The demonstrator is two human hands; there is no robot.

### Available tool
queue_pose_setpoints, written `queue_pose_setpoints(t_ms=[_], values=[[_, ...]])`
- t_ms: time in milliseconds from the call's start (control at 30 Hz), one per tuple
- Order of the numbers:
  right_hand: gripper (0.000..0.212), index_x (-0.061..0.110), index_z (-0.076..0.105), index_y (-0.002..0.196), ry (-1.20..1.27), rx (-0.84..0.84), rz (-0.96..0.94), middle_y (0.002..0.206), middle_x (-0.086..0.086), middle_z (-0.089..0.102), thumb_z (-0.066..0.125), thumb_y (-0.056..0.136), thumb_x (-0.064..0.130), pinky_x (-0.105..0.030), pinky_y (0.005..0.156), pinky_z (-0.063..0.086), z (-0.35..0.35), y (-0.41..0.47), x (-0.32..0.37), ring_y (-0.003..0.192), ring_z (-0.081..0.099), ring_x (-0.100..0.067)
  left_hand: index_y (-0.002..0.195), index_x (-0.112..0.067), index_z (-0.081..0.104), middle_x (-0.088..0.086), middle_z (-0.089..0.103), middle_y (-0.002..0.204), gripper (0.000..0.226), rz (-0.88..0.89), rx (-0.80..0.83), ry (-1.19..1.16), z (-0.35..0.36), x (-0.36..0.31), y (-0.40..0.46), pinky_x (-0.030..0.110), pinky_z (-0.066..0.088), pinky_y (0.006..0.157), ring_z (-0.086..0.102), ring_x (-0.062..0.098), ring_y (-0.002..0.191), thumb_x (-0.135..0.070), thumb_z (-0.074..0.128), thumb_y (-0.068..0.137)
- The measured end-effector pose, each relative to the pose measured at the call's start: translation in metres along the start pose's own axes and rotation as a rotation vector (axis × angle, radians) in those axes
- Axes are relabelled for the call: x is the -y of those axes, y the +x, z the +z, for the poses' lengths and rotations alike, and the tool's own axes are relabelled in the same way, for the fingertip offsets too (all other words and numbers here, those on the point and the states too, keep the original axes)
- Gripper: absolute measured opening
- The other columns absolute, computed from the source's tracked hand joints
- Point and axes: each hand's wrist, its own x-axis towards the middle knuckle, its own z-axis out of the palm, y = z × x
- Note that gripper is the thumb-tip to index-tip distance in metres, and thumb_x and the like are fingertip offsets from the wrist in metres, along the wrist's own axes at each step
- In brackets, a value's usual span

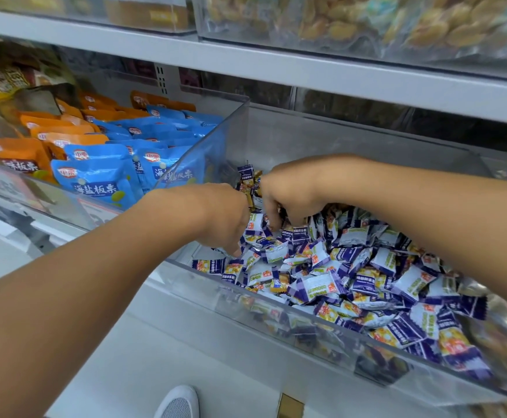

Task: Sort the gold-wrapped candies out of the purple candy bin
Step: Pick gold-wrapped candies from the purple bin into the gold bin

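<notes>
In the clear bin [306, 315], the gold candies [249, 188] are seen at twelve o'clock of the purple candies [321, 285], where both the left hand [228, 218] and the right hand [288, 194] are curled into the pile, though what each grip holds cannot be told, and these light, crinkly, slippery sweets are best pinched by a twisted end.

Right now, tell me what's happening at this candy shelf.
A person has both hands in a clear bin of purple-and-white wrapped candies. The left hand digs its fingers into the pile near the bin's left end. The right hand, fingers curled, rakes through candies beside it, next to a small cluster of gold-wrapped candies at the back left corner. The neighbouring bin holds blue packets and orange packets.
</notes>
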Motion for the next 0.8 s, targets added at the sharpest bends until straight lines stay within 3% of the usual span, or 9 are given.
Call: queue_pose_setpoints(t_ms=[67, 167, 233, 400, 633, 800], values=[[0.017, 0.021, 0.08, 0.094, 0.08, 0.013, -0.031, 0.082, 0.009, 0.071, 0.084, 0.078, 0.025, -0.025, 0.068, 0.054, 0.001, 0.001, 0.005, 0.074, 0.064, -0.015, 0.089, -0.024, 0.07, -0.007, 0.064, 0.086, 0.024, 0.012, 0.001, -0.009, 0.001, 0.003, 0.0, 0.03, 0.047, 0.073, 0.059, 0.017, 0.091, -0.047, 0.073, 0.084], [0.036, 0.016, 0.075, 0.084, 0.062, 0.051, -0.021, 0.069, 0.007, 0.065, 0.082, 0.073, 0.05, -0.017, 0.048, 0.047, 0.009, 0.004, 0.013, 0.06, 0.058, -0.013, 0.087, -0.023, 0.072, -0.007, 0.065, 0.086, 0.026, 0.018, 0.036, -0.023, 0.002, 0.005, 0.0, 0.028, 0.046, 0.072, 0.06, 0.015, 0.09, -0.048, 0.074, 0.082], [0.041, 0.014, 0.069, 0.075, 0.01, 0.015, -0.013, 0.062, 0.005, 0.057, 0.083, 0.071, 0.053, -0.021, 0.044, 0.041, 0.015, 0.007, 0.017, 0.056, 0.051, -0.013, 0.086, -0.022, 0.072, -0.008, 0.064, 0.081, 0.027, 0.02, 0.062, -0.034, 0.001, 0.005, -0.001, 0.026, 0.043, 0.068, 0.058, 0.014, 0.085, -0.048, 0.076, 0.081], [0.029, 0.018, 0.071, 0.081, 0.033, 0.089, -0.023, 0.07, 0.009, 0.062, 0.088, 0.07, 0.039, -0.024, 0.057, 0.045, 0.013, 0.009, 0.014, 0.07, 0.057, -0.014, 0.082, -0.023, 0.071, -0.009, 0.065, 0.083, 0.026, 0.026, 0.068, -0.072, 0.0, 0.005, -0.004, 0.026, 0.044, 0.068, 0.057, 0.011, 0.082, -0.046, 0.081, 0.075], [0.022, 0.015, 0.075, 0.086, 0.024, 0.117, -0.068, 0.068, 0.013, 0.061, 0.088, 0.071, 0.024, -0.018, 0.055, 0.044, 0.013, 0.013, 0.008, 0.062, 0.051, -0.002, 0.077, -0.025, 0.069, -0.011, 0.061, 0.078, 0.026, 0.051, 0.095, -0.128, 0.0, 0.008, -0.005, 0.025, 0.04, 0.063, 0.054, 0.006, 0.075, -0.049, 0.081, 0.074], [0.019, 0.025, 0.071, 0.066, 0.077, 0.155, -0.046, 0.065, 0.012, 0.064, 0.089, 0.069, 0.021, -0.035, 0.079, 0.056, 0.004, 0.011, 0.001, 0.067, 0.057, -0.008, 0.078, -0.027, 0.07, -0.013, 0.063, 0.073, 0.037, 0.105, 0.059, -0.174, 0.002, 0.0, -0.006, 0.023, 0.04, 0.062, 0.056, 0.004, 0.075, -0.061, 0.079, 0.069]])
